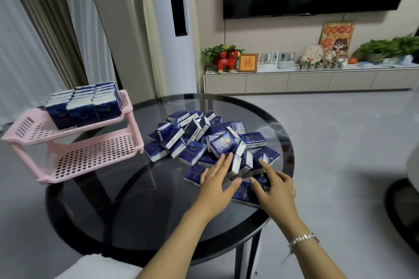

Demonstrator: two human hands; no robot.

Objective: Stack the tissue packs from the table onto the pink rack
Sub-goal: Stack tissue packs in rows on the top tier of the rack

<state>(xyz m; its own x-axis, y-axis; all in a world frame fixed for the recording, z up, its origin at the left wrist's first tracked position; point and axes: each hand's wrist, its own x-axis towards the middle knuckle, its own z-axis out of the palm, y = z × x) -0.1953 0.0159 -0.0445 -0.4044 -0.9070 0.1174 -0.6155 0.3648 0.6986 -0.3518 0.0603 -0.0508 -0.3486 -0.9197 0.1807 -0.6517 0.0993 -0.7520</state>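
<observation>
Reaching over the round glass table (95,199), I have both hands at the near edge of the heap of blue tissue packs (210,140). My left hand (217,179) lies flat with fingers straight and slightly spread, its fingertips on the packs at the front of the heap. My right hand (273,186) is also spread, index finger stretched onto a pack and thumb resting on the flat pack nearest me; neither hand pinches anything. A silver bracelet (302,239) circles my right wrist. The pink rack (25,133) stands at the table's left edge, well apart from the heap, with upright packs (82,103) filling the far part of its top shelf and the lower shelf (95,154) bare.
</observation>
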